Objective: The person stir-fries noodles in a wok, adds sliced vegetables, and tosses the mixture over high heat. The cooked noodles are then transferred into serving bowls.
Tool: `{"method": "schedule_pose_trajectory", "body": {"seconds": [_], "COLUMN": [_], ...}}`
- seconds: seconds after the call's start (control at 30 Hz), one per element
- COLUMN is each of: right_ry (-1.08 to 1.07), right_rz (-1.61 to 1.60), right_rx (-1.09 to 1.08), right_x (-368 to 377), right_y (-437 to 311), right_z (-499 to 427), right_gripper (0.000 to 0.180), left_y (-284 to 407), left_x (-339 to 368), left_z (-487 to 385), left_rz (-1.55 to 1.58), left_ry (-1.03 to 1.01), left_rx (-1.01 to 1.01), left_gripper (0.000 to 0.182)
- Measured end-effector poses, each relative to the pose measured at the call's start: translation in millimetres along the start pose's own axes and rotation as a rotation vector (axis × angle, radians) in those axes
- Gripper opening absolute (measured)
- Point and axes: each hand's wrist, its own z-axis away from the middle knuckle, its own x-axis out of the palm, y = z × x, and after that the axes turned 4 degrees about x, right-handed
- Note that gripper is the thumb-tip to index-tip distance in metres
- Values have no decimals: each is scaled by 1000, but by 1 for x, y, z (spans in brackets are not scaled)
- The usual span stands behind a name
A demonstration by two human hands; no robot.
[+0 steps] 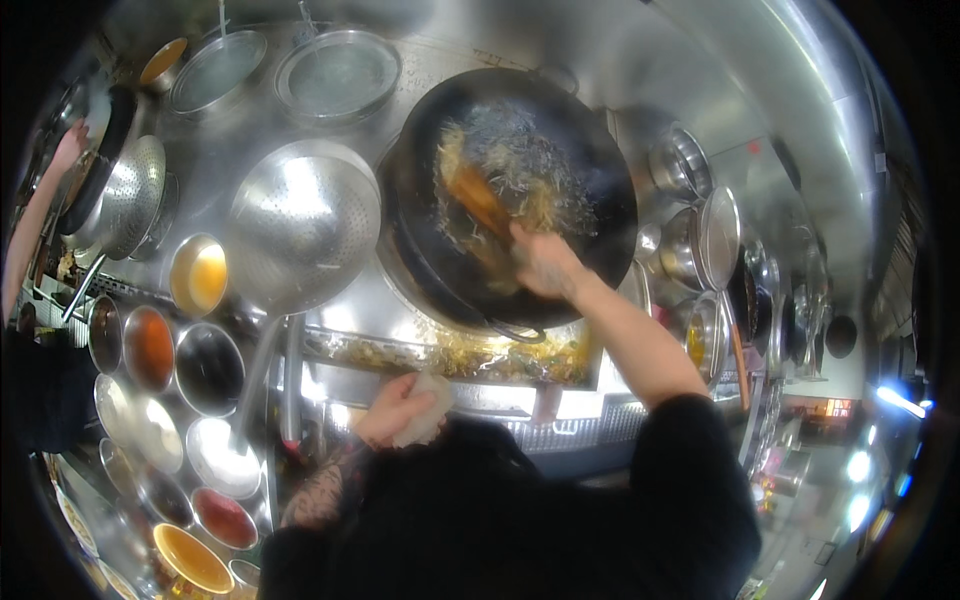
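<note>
A large black wok (600, 165) sits tilted on the steel range, with water and foam swirling inside. My right hand (549, 262) reaches into it, shut on a wok brush (476, 193) with a brownish, motion-blurred body; its exact material is hard to tell. Close to my body, below the wok, my left hand (397, 411) is shut on a crumpled pale cloth (427, 412). A large perforated steel strainer ladle (304, 225) lies left of the wok, its handle pointing towards me.
A gutter with food scraps (465, 360) runs along the range's front. Left stand a bowl of yellow liquid (199, 274) and several sauce containers (148, 349). Two round water-filled basins (337, 75) are at the back. Steel bowls and a fine-mesh strainer (720, 236) stand right. A co-worker's arm (41, 202) shows far left.
</note>
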Motion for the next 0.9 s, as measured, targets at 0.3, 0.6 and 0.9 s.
{"method": "schedule_pose_trajectory", "body": {"seconds": [0.3, 0.6, 0.9], "right_ry": [160, -105, -272], "right_rz": [-96, -55, 5], "right_rx": [194, 516, 122], "right_x": [-24, -47, -10], "right_y": [52, 74, 36], "right_z": [-28, 19, 76], "right_gripper": [38, 38, 66], "left_y": [-30, -25, -31], "left_x": [-9, -22, -29], "left_z": [8, 29, 39], "left_rz": [-72, 35, 58], "left_ry": [-26, 39, 126], "left_rx": [12, 45, 79], "left_gripper": [43, 49, 44]}}
